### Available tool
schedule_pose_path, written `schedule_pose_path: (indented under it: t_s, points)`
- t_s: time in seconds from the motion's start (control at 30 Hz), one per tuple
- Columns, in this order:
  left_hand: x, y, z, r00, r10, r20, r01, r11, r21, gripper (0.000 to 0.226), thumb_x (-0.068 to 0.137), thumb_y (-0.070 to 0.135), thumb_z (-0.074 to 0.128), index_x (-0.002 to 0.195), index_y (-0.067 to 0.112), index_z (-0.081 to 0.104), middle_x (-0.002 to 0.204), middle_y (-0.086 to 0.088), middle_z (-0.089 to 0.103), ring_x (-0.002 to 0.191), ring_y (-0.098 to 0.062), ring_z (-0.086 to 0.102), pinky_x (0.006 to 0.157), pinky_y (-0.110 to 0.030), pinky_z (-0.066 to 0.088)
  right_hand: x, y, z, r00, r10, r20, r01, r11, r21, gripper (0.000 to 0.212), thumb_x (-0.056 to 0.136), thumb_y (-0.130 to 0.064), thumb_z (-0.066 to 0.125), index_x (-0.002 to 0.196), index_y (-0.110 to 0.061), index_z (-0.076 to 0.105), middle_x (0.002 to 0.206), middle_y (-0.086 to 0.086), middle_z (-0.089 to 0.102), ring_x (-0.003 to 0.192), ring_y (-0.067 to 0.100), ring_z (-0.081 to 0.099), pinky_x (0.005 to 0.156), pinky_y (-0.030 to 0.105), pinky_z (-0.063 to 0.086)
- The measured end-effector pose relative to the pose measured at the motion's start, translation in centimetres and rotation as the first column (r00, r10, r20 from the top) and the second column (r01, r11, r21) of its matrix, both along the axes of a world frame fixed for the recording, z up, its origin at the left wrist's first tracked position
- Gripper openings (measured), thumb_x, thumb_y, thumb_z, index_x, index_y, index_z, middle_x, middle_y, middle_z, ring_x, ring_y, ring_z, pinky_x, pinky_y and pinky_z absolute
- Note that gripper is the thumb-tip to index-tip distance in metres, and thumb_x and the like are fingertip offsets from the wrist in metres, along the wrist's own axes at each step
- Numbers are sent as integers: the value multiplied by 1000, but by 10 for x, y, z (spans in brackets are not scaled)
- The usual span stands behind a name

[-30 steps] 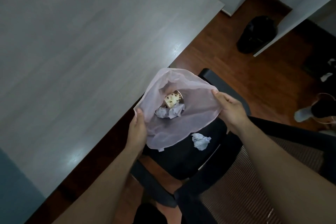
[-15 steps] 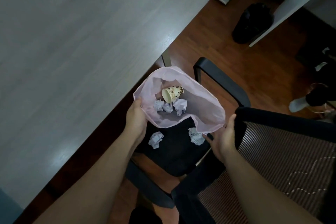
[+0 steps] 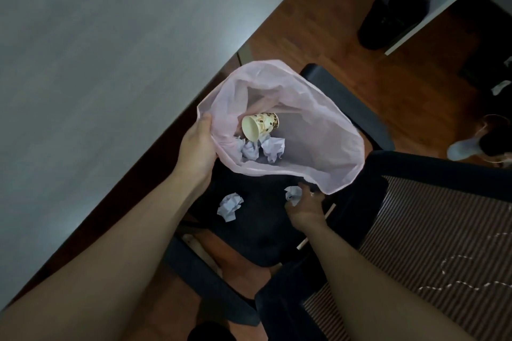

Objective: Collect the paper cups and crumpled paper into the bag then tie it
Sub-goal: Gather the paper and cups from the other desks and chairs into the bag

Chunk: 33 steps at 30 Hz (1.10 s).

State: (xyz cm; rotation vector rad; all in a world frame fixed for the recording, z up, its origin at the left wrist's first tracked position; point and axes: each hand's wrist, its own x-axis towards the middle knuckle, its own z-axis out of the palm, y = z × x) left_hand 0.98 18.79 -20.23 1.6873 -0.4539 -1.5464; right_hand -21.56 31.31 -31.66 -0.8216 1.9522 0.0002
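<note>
A: Two balls of crumpled paper were outside the bag, both on the black chair seat (image 3: 257,241). One loose paper ball (image 3: 230,206) lay alone on the seat, and the other paper ball (image 3: 293,194) was at the fingertips of the right hand (image 3: 306,209).

B: Did the right hand hold it already?

A: I could not tell. The fingers curled around it and touched it, but the hand was in shadow under the bag's lower edge, so the grip itself was hard to see.

B: And the left hand?

A: The left hand (image 3: 198,151) pinched the rim of the pink bag (image 3: 318,133), thumb on the edge, and kept the mouth wide open above the seat, just beside the grey table (image 3: 110,63).

B: What was inside?

A: One paper cup (image 3: 259,126) with brown dots lay on its side, mouth toward the camera. Below it were some crumpled papers (image 3: 263,148) (I counted perhaps three, but they overlapped). The bottom of the bag was hidden by its own folds.

B: Anything else?

A: A dark bin bag (image 3: 393,11) stood on the wooden floor (image 3: 346,44), partly behind a white panel. The chair backrest (image 3: 432,243) was cut off at the right edge.
</note>
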Motion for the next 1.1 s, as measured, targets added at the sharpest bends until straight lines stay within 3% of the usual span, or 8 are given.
schedule_pose_path:
  t_s: [0.1,0.3,0.43,0.53,0.77,0.93,1.0,1.1]
  points:
    - [0,6,-9,999,-33,38,34,999,-23,39,112,39,46,134,19,72,117,-2,82,111,-18,78,107,-46,58,-3,8,-35,985,158,-71,-155,987,48,40,101,-2,67,139,-10,57,149,13,31,116,27,52,107,21,42]
    - [8,15,-21,986,-103,129,107,994,-23,37,111,47,49,125,26,75,109,5,83,104,-12,79,99,-39,61,-13,32,-96,971,199,-135,-197,980,28,33,99,-12,71,130,0,73,135,23,70,132,42,62,114,39,45]
    - [17,21,-24,979,-87,186,98,994,-46,38,111,48,49,127,25,76,111,7,83,104,-8,79,90,-29,61,-2,26,-68,996,72,43,-69,995,-78,9,85,-5,83,83,-4,74,80,1,69,75,9,65,85,32,53]
    - [19,31,-21,947,-32,321,71,991,-110,38,113,46,47,119,23,77,105,7,82,99,-2,77,81,-19,58,24,21,-23,960,-32,279,42,999,-31,17,83,-17,86,90,-16,70,87,1,75,75,9,72,76,37,66]
    - [28,62,-19,771,-16,636,100,990,-96,52,112,46,42,107,5,74,95,-14,78,89,-29,75,79,-50,60,68,15,119,504,-357,787,140,932,334,20,101,-8,67,119,-15,63,117,16,76,109,31,78,93,39,63]
    - [31,78,1,776,-130,617,191,981,-34,45,116,42,40,111,10,70,103,-8,75,95,-24,71,78,-36,53,53,-15,200,182,-385,905,305,897,320,37,90,-14,73,127,-20,67,128,13,75,111,28,76,90,37,66]
    - [31,80,3,796,-133,590,203,978,-53,43,115,45,40,106,15,69,96,-1,75,88,-14,71,73,-32,54,44,-32,207,187,-361,914,427,868,255,49,95,-15,73,143,-16,63,134,14,75,112,28,76,91,34,66]
    - [30,77,5,857,-142,496,213,973,-91,41,115,45,42,107,18,71,95,3,75,87,-8,72,71,-25,57,37,-53,191,384,-372,845,547,829,117,44,103,-15,72,147,-16,64,138,23,74,108,29,78,94,34,65]
